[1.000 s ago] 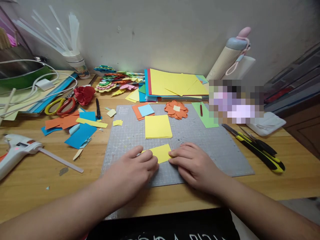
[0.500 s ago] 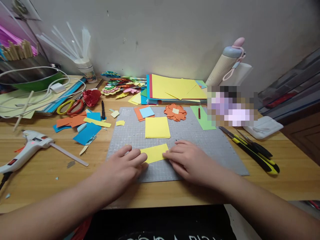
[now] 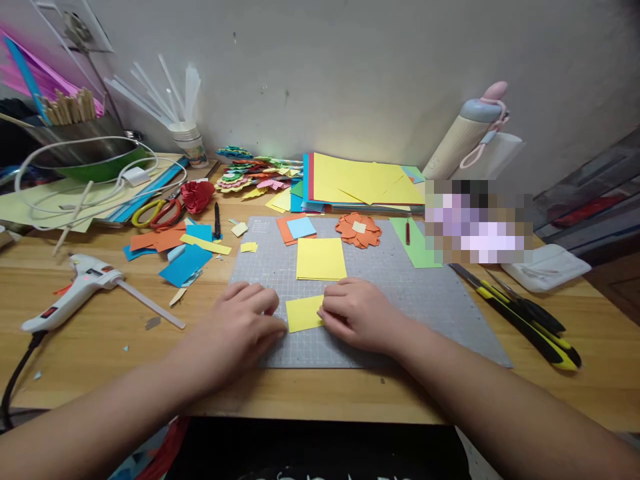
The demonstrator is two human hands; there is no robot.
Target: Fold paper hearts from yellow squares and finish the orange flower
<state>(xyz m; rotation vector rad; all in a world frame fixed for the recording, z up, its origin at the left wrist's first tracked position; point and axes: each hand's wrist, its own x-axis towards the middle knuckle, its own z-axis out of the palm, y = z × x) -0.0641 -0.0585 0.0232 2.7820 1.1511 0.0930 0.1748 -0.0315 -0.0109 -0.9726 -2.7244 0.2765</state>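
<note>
One flat yellow paper rectangle (image 3: pixel 303 314)

matt yellow paper sheet (image 3: pixel 303 315), dull gridded mat (image 3: pixel 415 297), grained wood table (image 3: pixel 300 398), smooth plastic glue gun (image 3: pixel 89 281).

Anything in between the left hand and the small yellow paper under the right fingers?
Nothing visible. The left hand has its thumb by the left edge of the small yellow paper on the gray cutting mat; contact is unclear. The right hand covers the paper's right end.
</note>
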